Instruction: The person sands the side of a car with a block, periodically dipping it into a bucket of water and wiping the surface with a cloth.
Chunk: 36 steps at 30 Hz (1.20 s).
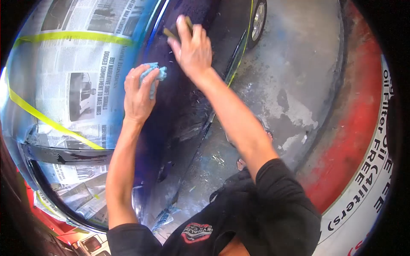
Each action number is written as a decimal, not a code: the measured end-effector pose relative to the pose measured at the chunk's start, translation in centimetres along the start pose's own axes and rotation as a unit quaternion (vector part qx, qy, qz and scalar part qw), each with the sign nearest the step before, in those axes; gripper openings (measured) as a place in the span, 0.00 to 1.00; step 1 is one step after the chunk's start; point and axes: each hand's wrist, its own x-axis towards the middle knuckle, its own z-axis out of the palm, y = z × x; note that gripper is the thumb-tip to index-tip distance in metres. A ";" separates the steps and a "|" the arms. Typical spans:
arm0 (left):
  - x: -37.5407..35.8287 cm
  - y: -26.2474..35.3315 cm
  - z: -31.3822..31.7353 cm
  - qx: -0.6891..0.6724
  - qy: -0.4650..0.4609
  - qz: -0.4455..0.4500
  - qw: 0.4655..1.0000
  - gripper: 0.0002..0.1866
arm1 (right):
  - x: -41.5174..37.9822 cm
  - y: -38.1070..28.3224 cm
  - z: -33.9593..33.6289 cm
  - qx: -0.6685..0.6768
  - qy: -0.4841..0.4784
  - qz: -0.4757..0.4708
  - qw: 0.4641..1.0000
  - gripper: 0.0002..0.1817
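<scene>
A crumpled light blue cloth (160,73) is gripped in my left hand (137,96), close to the edge of the newspaper-covered windows. My right hand (195,49) is on the dark, wet-looking car panel (171,100), farther forward and to the right of the left hand. Between its thumb and fingers is a thin olive-brown piece (170,33) that looks like folded sandpaper. The fingertips are slightly blurred, and part of the piece is hidden under them.
Newspaper (85,85) held by yellow-green tape (55,123) covers the car's glass. A wheel (257,21) shows at the top. Stained concrete floor (286,98) lies right of the car, beside a red-painted strip (341,170) and a white sign (363,192) with lettering.
</scene>
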 end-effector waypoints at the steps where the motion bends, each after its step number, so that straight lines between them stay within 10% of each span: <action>1: 0.2 -0.4 0.4 0.011 0.006 0.010 1.000 0.27 | 3.1 1.4 0.7 -0.008 0.030 -0.004 1.000 0.41; 4: 0.6 -0.5 0.7 0.022 0.044 0.005 0.999 0.28 | 8.9 2.3 1.4 0.008 -0.008 0.150 0.989 0.40; 14: 1.0 -0.6 1.2 0.034 0.130 -0.032 0.990 0.26 | 5.2 1.4 1.1 -0.020 0.061 0.062 0.996 0.37; 20: 1.1 -0.5 1.2 0.030 0.124 -0.043 0.991 0.26 | -11.0 -2.5 -0.3 0.060 0.009 -0.012 0.998 0.50; 26: 1.1 -0.6 1.1 0.035 0.110 -0.045 0.992 0.26 | 7.0 2.5 0.8 -0.023 0.026 0.073 0.997 0.38; 32: 1.3 -0.4 1.0 0.048 0.109 -0.031 0.992 0.24 | -4.9 -2.7 0.0 0.031 0.035 0.037 0.998 0.47; 36: 1.5 -0.1 0.6 0.042 0.086 -0.032 0.995 0.25 | 1.3 1.0 0.0 -0.003 0.031 -0.002 0.999 0.44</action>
